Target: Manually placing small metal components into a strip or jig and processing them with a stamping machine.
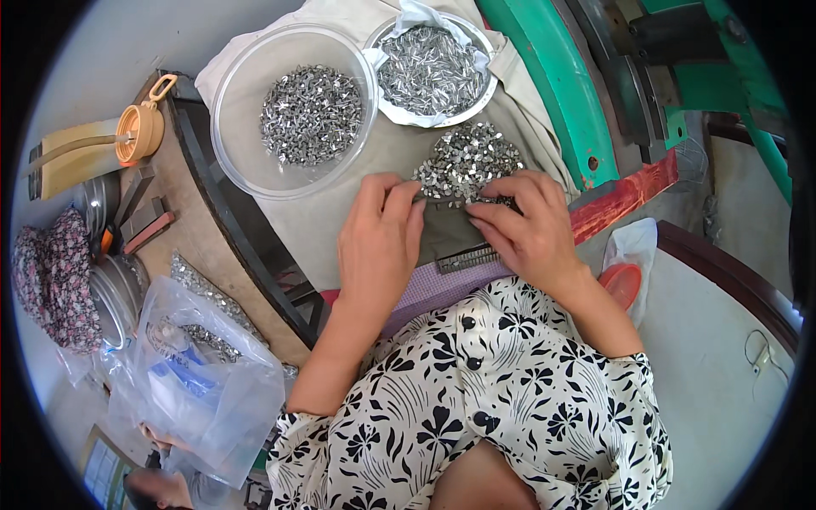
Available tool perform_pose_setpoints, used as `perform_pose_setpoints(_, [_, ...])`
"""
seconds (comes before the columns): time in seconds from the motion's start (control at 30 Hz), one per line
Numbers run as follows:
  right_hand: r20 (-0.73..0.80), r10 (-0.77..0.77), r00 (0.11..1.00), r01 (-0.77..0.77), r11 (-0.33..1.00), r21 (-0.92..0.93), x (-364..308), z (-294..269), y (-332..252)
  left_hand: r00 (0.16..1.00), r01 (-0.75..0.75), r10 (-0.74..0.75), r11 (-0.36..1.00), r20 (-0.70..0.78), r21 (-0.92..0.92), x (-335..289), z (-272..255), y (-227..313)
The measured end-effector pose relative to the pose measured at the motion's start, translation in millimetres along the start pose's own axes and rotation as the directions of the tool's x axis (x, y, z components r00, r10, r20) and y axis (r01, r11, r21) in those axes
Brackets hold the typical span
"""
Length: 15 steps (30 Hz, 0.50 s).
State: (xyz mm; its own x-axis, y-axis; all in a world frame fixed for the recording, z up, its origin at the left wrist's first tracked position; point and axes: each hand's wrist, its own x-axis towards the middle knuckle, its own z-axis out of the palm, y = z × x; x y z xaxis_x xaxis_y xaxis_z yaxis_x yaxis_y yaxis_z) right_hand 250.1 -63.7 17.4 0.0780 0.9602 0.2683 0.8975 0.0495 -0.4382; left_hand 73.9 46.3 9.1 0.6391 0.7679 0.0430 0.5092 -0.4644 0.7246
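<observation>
Cream black-flowered shirt [510, 404], round black buttons [473, 364].

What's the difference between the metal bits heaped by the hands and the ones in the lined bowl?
The heaped bits look like short, flat chips; the bowl's bits look slender and longer. The heaped bits lie loose on the cloth; the bowl's bits sit inside the lined bowl. The left hand and right hand are at the heaped bits; neither is at the bowl's bits. Both kinds are silvery and shiny.
</observation>
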Motion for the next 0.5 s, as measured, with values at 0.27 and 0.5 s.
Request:
perform_pose_setpoints(0.27, [0.034,0.020,0.999,-0.024,0.992,0.121,14,0,-4,1.000,-0.030,0.030,0.999,-0.003,0.012,-2,0,3])
perform_pose_setpoints(0.5, [0.061,-0.013,0.998,0.005,0.991,0.134,31,16,-11,0.997,0.071,-0.071,0.997,0.004,-0.022,-31,-11,0])
